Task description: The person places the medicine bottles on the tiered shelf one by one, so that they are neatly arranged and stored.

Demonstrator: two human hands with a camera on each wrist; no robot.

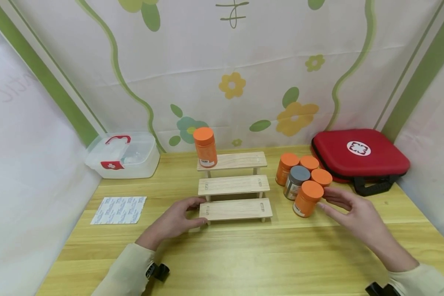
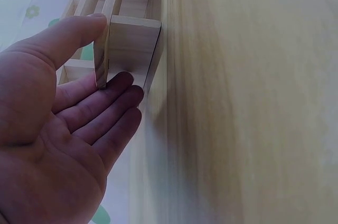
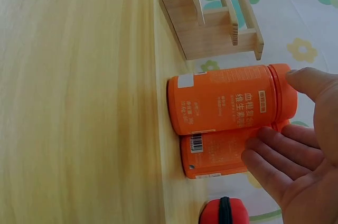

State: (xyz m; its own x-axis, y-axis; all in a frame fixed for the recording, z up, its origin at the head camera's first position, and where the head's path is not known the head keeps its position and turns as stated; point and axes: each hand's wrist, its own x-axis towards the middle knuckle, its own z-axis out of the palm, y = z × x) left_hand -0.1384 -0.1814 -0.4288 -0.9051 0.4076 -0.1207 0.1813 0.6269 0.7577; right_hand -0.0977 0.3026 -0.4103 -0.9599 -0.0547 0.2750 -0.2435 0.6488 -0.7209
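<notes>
A three-tier wooden step rack (image 1: pixel 234 209) stands mid-table, one orange bottle (image 1: pixel 205 148) upright at the left of its top step. My left hand (image 1: pixel 177 218) holds the left end of the lowest step, thumb in front and fingers behind; in the left wrist view the thumb meets a board's edge. Right of the rack, several orange-lidded bottles stand around a grey-lidded bottle (image 1: pixel 297 183). My right hand (image 1: pixel 355 211) is at the right side of the front orange bottle (image 1: pixel 307 200), fingers extended, thumb by its lid (image 3: pixel 285 92) in the right wrist view. Whether they touch is unclear.
A red first-aid case (image 1: pixel 359 154) lies at the back right, its black handle toward me. At the back left sits a clear white first-aid box (image 1: pixel 133 158). A printed white sheet (image 1: pixel 119 210) lies on the left. A patterned curtain (image 1: pixel 262 49) hangs behind the table.
</notes>
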